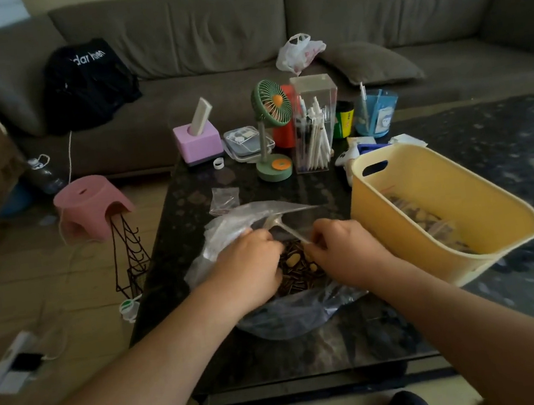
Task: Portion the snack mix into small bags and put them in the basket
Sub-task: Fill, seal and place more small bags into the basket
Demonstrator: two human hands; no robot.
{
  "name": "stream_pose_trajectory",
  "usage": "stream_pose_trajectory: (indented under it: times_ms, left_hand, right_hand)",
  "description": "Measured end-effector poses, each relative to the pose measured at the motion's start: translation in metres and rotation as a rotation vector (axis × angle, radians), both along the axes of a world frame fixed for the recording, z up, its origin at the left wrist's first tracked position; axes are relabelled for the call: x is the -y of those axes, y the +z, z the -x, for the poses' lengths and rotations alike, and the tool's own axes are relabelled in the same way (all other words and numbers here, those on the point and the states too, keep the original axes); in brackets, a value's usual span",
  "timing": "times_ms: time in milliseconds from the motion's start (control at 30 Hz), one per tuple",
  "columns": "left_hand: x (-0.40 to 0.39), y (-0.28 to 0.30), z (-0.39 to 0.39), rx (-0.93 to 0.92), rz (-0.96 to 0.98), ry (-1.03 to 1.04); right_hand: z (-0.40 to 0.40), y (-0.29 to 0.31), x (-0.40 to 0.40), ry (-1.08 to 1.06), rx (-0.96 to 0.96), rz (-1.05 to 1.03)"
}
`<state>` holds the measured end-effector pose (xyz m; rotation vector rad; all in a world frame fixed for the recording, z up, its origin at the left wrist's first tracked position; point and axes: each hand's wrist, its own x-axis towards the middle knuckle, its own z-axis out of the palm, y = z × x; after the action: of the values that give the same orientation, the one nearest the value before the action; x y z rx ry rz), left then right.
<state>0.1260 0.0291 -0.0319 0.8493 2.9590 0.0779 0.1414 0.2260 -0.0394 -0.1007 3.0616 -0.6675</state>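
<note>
Left hand [252, 264] and right hand [344, 253] are being held over the mix [297, 272], each pinching a small bag [287, 230]; the basket [443, 212] is being kept just right on the counter [177, 245].

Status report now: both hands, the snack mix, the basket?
Left hand and right hand both pinching small bag over snack mix. Yellow basket at right, filled bags inside. Nothing blocking.

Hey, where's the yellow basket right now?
The yellow basket sits on the dark table's right side in the head view, just right of the big snack mix bag and the right hand.
</note>
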Motion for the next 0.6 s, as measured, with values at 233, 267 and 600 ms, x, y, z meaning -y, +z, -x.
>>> stream_pose_trajectory:
  times_ms: [233, 267, 600]
  left_hand:
    - [-0.004, -0.015, 0.008, 0.248, 0.118, 0.067]
    - [-0.006, -0.015, 0.006, 0.293, 0.157, 0.085]
    - [0.003, 0.024, -0.004, 0.275, 0.049, -0.059]
  right_hand:
    - [0.006, -0.014, -0.011, -0.035, 0.062, -0.086]
    - [0.006, -0.015, -0.012, -0.028, 0.061, -0.097]
    - [0.012, -0.011, -0.003, 0.354, -0.093, -0.108]
